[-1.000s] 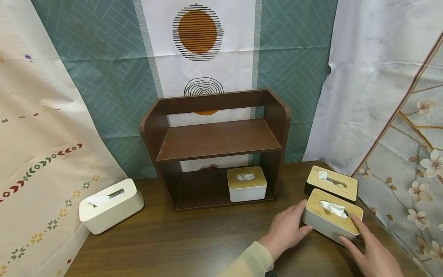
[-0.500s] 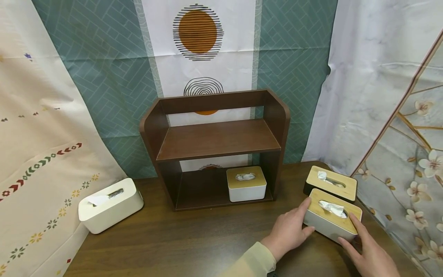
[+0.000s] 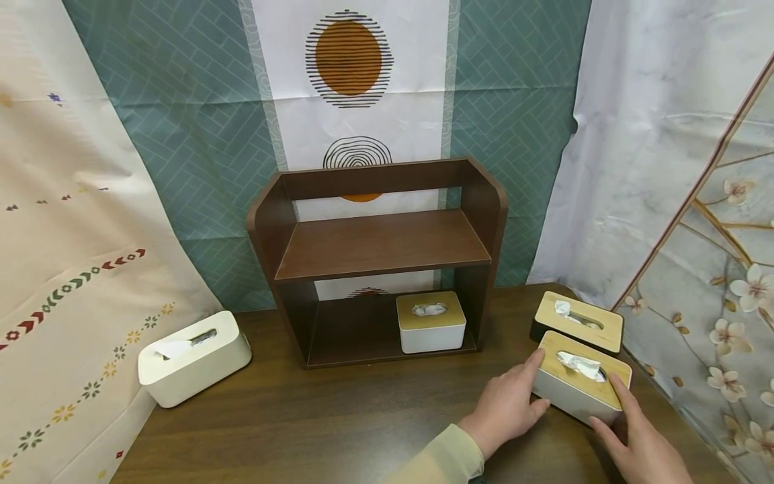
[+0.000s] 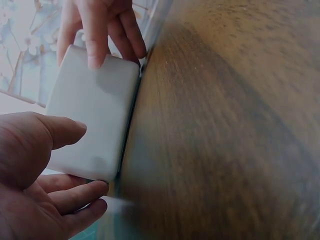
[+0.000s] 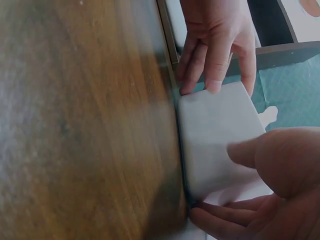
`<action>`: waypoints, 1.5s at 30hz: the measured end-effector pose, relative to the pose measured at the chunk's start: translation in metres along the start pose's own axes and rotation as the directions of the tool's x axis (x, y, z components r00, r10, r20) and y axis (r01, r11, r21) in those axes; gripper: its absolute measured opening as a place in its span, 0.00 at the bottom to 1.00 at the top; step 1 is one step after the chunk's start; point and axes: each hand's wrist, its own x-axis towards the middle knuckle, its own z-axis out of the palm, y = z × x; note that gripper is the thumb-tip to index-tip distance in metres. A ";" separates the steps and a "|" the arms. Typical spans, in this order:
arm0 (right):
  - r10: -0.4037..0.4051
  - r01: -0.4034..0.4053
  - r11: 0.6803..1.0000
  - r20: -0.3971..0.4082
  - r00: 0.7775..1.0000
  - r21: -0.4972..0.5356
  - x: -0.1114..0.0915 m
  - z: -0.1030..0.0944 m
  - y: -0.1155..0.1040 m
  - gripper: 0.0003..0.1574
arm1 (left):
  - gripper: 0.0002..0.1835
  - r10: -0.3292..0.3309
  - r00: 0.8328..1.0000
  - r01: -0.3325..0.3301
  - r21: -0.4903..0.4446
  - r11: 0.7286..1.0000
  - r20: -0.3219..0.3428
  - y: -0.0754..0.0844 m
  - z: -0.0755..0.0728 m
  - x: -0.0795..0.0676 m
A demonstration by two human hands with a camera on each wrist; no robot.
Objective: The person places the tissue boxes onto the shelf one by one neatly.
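A white tissue box [image 3: 574, 398] with a light wooden lid stands on the right of the table, a tissue poking from its slot. My left hand [image 3: 504, 407] holds its left end, thumb at the front wall and fingers round the far corner. At the opposite end my right hand [image 3: 647, 447] grips it, thumb low on the front and a finger at the lid's edge. In the left wrist view the front wall of the tissue box [image 4: 95, 120] lies between both hands. Directly behind it sits a black tissue box [image 3: 580, 320] with a similar lid.
A dark brown two-tier shelf [image 3: 381, 245] stands mid-table, with a smaller white tissue box [image 3: 432, 337] on its lower level at the right. Far left is a cream tissue box [image 3: 196, 370]. A flowered curtain [image 3: 719, 289] borders the right edge of the wooden table [image 3: 338, 423].
Both hands have drawn in slightly on the ends of the white tissue box. The box stays almost in place; the other boxes and shelf have not moved.
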 end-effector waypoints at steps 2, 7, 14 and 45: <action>0.009 -0.009 1.000 -0.002 1.000 0.002 -0.001 0.001 -0.002 0.61 | 0.50 -0.006 1.000 0.006 -0.002 1.000 0.006 0.000 0.000 -0.001; 0.074 -0.074 0.997 0.035 0.997 0.011 -0.002 0.000 -0.007 0.57 | 0.49 -0.031 0.999 0.032 -0.023 0.999 0.026 0.002 -0.002 -0.005; 0.075 -0.075 0.996 0.013 0.997 0.040 -0.006 -0.002 -0.013 0.55 | 0.48 -0.041 0.999 0.041 -0.044 0.998 0.000 0.005 -0.013 -0.011; -0.166 0.187 0.976 -0.183 0.969 0.107 -0.024 0.013 -0.091 0.51 | 0.40 0.032 0.939 0.005 0.107 0.994 -0.342 -0.022 -0.081 -0.087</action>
